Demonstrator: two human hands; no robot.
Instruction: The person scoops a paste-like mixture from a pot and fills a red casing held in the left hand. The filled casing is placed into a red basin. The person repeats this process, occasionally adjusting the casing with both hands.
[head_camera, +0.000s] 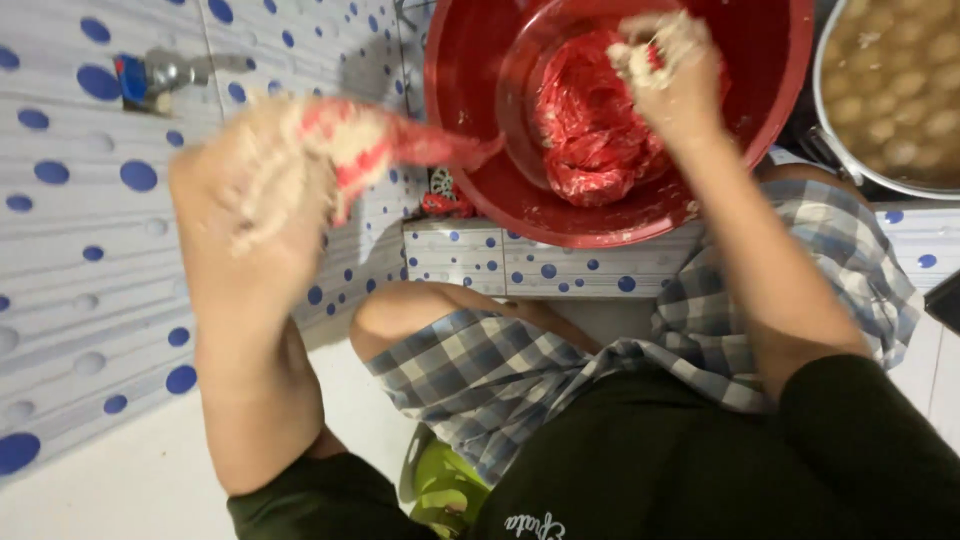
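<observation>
While left hand (265, 180) clutches stretched red plastic (420, 148), right hand (665, 65) grips bag (590, 125) inside basin (470, 60).

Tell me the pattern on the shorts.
The shorts are checked in blue, grey and white; the head view shows them across both thighs.

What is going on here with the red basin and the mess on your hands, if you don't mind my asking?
A person sits on a low green stool over a red basin on a blue-dotted tiled ledge. The right hand, coated in pale mash, presses into crumpled red plastic in the basin. The left hand, blurred and equally coated, is raised, gripping a stretched strip of red plastic that runs toward the basin. A metal pot of brownish liquid stands beside it.
</observation>
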